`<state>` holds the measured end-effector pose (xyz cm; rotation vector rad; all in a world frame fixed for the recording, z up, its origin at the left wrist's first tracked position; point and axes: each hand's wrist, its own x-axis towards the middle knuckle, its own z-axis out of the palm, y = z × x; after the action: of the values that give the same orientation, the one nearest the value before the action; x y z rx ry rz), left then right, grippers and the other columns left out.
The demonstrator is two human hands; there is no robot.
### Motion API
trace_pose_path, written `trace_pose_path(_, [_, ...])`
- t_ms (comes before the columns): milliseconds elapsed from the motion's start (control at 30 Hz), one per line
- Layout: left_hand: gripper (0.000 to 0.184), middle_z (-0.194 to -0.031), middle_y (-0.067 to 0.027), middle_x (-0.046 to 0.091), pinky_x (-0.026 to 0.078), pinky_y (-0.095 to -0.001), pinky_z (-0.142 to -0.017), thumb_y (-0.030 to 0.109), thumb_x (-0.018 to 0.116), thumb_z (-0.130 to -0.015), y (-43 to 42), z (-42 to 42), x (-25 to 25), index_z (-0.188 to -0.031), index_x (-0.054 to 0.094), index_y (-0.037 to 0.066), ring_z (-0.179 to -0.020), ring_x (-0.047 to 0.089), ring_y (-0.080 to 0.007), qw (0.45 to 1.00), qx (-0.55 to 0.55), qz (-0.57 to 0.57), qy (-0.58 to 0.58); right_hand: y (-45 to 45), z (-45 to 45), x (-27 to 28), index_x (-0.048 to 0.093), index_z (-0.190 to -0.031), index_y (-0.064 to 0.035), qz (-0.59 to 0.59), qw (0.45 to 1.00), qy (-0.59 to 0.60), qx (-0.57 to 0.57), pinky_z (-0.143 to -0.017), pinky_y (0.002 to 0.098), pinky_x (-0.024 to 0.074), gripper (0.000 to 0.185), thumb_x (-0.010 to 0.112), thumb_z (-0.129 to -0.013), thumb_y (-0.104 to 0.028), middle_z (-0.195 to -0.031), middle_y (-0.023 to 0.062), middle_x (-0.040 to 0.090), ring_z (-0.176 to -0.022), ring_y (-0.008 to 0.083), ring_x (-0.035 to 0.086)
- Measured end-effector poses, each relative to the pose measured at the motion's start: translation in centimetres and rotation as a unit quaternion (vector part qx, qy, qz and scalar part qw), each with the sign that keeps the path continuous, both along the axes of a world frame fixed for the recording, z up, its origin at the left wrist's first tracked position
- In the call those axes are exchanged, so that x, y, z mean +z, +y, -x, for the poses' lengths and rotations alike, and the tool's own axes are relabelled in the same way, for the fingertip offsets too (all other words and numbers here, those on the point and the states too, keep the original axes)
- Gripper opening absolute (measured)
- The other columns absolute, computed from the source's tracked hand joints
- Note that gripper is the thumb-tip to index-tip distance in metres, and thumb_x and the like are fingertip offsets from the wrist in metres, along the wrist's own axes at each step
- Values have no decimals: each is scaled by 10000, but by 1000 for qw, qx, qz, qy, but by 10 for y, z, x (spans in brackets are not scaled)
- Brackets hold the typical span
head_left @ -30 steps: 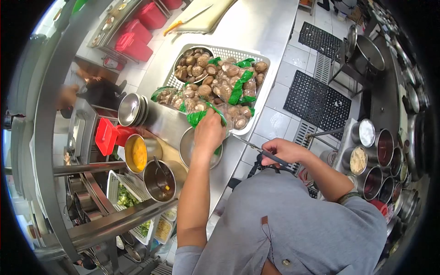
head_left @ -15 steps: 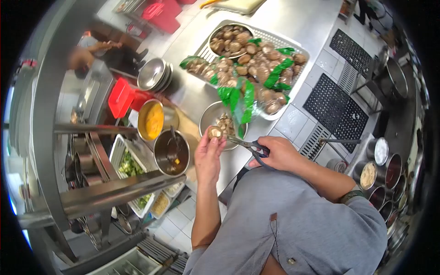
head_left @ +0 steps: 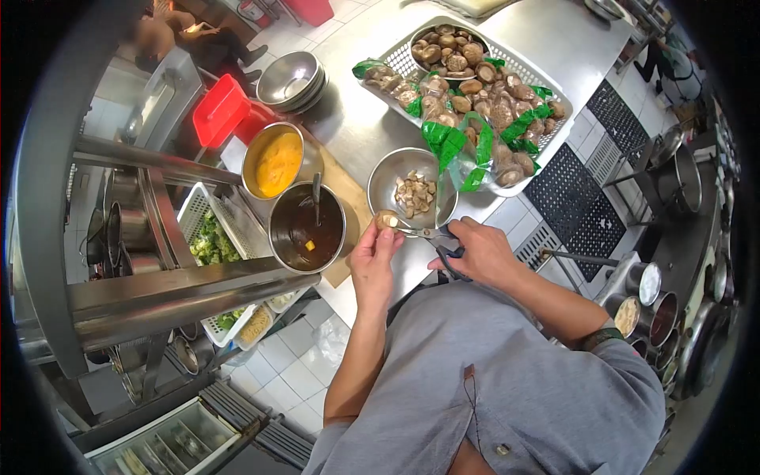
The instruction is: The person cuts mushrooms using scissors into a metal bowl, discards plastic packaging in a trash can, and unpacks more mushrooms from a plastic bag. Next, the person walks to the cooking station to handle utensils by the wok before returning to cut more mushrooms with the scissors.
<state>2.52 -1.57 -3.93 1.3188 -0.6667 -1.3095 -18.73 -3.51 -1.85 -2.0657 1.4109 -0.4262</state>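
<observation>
My left hand [head_left: 373,255] pinches a brown mushroom [head_left: 385,218] between thumb and fingertips, its pale stem turned to the right. In my right hand [head_left: 484,252] is a pair of scissors [head_left: 428,233], with the blade tips at that stem. Whether the blades touch it I cannot tell. Just beyond both hands stands a steel bowl [head_left: 381,174] holding a heap of cut mushroom stems [head_left: 415,195]. A clear plastic bag with green print [head_left: 455,150] hangs over the bowl's right side from a white basket [head_left: 389,62].
Bagged mushrooms [head_left: 503,111] and a bowl of loose mushrooms [head_left: 447,49] fill the basket. To the left stand a pot of dark liquid [head_left: 294,229], a pot of orange-yellow liquid [head_left: 277,165], stacked steel bowls [head_left: 286,79] and a red container [head_left: 220,111]. A metal rail [head_left: 190,293] runs at left.
The view has shifted, so the table's things appear in different places. The mushroom has turned in my left hand, its stem now sideways toward the scissors, whose blades are now at it.
</observation>
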Motion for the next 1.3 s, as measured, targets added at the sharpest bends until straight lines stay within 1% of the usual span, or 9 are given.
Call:
trace_pose_path(200, [333,-1116,-63,671,543,-282,-913,175,549,-1042,-3,4,-2,-1307,593,-23,-978,644,-125,999,-43,-18,-8,-1,-2,-5,674,-995,-26,16,998,59,-1,-670,464,552,668,732,-758,-648,-859,169,657,-743,369,681])
trace_pose_path(400, [358,-1112,-84,674,545,-285,-912,208,536,-1050,-9,3,-16,-1309,584,-33,-981,652,-143,995,-86,-55,-15,0,2,-30,632,-812,-15,41,998,37,-18,-623,461,523,661,737,-733,-663,-725,153,638,-664,391,648])
trace_pose_path(500, [364,-1121,-89,674,547,-288,-913,202,530,-1051,-13,2,-26,-1325,566,-34,-985,657,-150,994,-95,-60,-7,-2,4,-38,624,-752,-33,-64,998,-4,-10,-571,426,502,591,760,-780,-608,-627,95,615,-567,319,627])
trace_pose_path(600, [365,-1139,-92,670,550,-290,-916,184,524,-1050,-20,3,-30,-1339,547,-37,-991,662,-156,996,-74,-55,3,-5,11,-50,643,-745,-52,-379,900,-215,-27,-558,398,480,613,710,-820,-656,-573,1,556,-558,204,591])
trace_pose_path(633, [364,-1146,-92,668,550,-291,-917,177,522,-1049,-22,4,-29,-1343,541,-38,-993,663,-158,997,-61,-54,6,-7,15,-48,638,-779,-40,-403,887,-225,-15,-569,349,447,602,705,-840,-636,-632,-17,539,-606,147,534])
trace_pose_path(833, [379,-1175,-106,666,561,-302,-903,138,523,-1041,-17,5,-8,-1374,519,-42,-1003,669,-173,997,-50,-45,30,-10,28,-56,648,-889,-20,-384,895,-212,80,-629,333,432,652,733,-797,-660,-737,43,584,-693,156,530])
trace_pose_path(933, [383,-1170,-116,671,569,-304,-885,126,527,-1038,-15,8,0,-1381,518,-42,-978,680,-180,997,-62,-52,1,-20,27,-35,666,-968,-36,-395,900,-161,90,-686,292,464,532,771,-835,-541,-827,20,629,-762,120,568])
trace_pose_path(1133, [372,-1149,-126,678,573,-297,-871,110,532,-1033,-17,9,21,-1371,528,-47,-948,691,-182,998,-49,-33,-2,-17,21,-30,608,-709,-39,-336,916,-213,48,-544,330,385,592,796,-778,-597,-609,-3,521,-597,121,486])
trace_pose_path(1300, [408,-1162,-131,671,564,-295,-891,143,540,-1037,-22,8,37,-1381,508,-74,-987,681,-172,996,-85,-17,23,-15,30,-16,587,-680,-55,-341,916,-209,35,-509,297,374,511,829,-797,-490,-573,-24,503,-547,92,471])
